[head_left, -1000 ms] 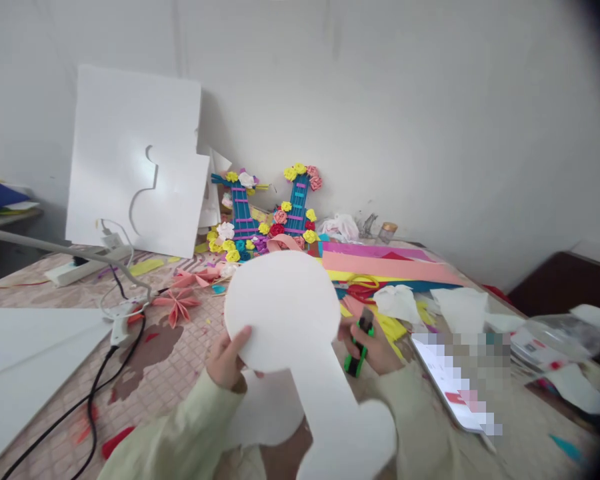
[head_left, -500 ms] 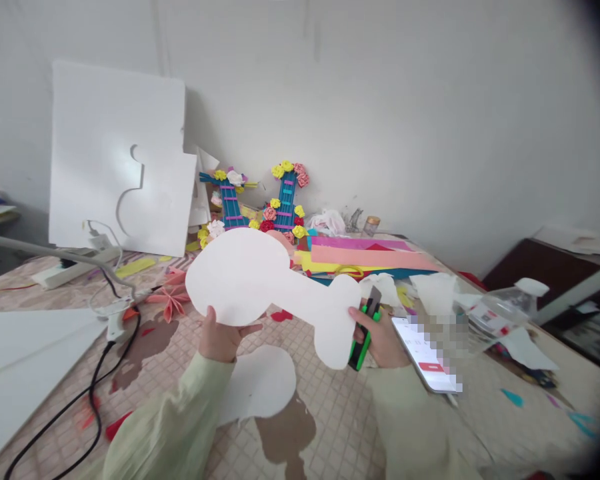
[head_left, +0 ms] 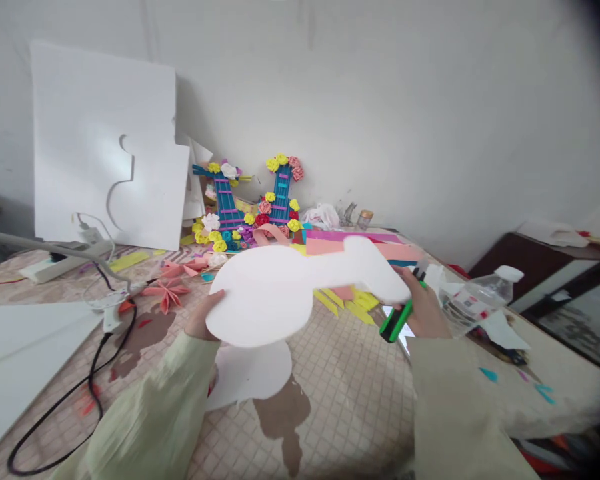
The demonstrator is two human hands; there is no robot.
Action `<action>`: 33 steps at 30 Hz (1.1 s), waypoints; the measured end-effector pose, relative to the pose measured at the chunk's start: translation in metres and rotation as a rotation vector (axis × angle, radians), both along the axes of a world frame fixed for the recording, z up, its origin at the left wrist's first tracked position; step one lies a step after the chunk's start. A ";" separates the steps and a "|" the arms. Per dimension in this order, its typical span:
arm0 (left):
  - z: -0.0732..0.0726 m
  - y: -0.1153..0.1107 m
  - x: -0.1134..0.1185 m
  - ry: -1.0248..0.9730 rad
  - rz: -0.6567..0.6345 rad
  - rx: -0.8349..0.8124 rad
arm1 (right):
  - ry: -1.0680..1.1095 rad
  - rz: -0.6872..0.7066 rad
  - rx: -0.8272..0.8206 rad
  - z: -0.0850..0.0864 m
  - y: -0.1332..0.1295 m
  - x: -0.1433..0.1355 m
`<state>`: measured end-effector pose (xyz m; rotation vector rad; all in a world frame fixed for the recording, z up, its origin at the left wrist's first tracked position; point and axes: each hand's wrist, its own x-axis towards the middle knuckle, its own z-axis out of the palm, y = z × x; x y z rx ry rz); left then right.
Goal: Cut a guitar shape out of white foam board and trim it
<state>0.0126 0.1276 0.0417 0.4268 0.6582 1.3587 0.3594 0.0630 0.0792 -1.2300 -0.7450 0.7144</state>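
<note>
A white foam board cutout [head_left: 265,293], wide and rounded at one end with a narrow neck to a lobed end, is held up above the table. My left hand [head_left: 205,316] grips its rounded left edge. At the lobed right end, my right hand [head_left: 427,312] is closed on the cutout's edge together with a green and black utility knife [head_left: 399,320]. The knife points up and to the right. Below the cutout, a second white rounded piece [head_left: 260,373] lies on the tiled-pattern tabletop, partly covered by my left sleeve.
Behind stand two blue guitar-shaped crafts [head_left: 280,200] with paper flowers. A notched white board [head_left: 100,147] leans on the wall. A glue gun [head_left: 112,317] with a black cord lies left. A plastic bottle [head_left: 485,297] and a mostly hidden phone [head_left: 405,337] are right.
The cutout has swung and shifted right, its lobed end now higher and tilted away. My right hand has risen to the right with the knife. Yellow strips behind it now show.
</note>
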 end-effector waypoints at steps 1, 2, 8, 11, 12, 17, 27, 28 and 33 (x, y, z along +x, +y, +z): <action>0.000 -0.001 0.000 0.003 0.006 0.008 | -0.005 0.024 0.025 -0.003 0.001 -0.001; 0.001 -0.003 0.000 0.003 0.015 0.020 | -0.013 0.058 0.033 -0.007 0.001 -0.005; 0.004 -0.021 0.014 -0.093 0.065 -0.090 | -0.146 0.317 -0.025 -0.032 -0.003 -0.085; 0.005 -0.034 0.027 -0.124 0.068 -0.168 | -0.239 0.489 -0.025 -0.034 -0.002 -0.132; 0.006 -0.039 0.030 -0.126 0.068 -0.175 | -0.264 0.519 0.000 -0.032 -0.001 -0.144; 0.010 -0.057 0.042 -0.160 0.075 -0.209 | -0.376 0.456 0.086 -0.025 -0.005 -0.168; 0.018 -0.072 0.053 -0.221 0.128 -0.366 | -0.205 0.694 0.130 -0.037 -0.027 -0.155; 0.020 -0.073 0.053 -0.234 0.118 -0.370 | -0.177 0.723 0.129 -0.037 -0.028 -0.154; 0.032 -0.080 0.052 -0.302 0.056 -0.426 | -0.116 0.700 0.157 -0.033 -0.028 -0.152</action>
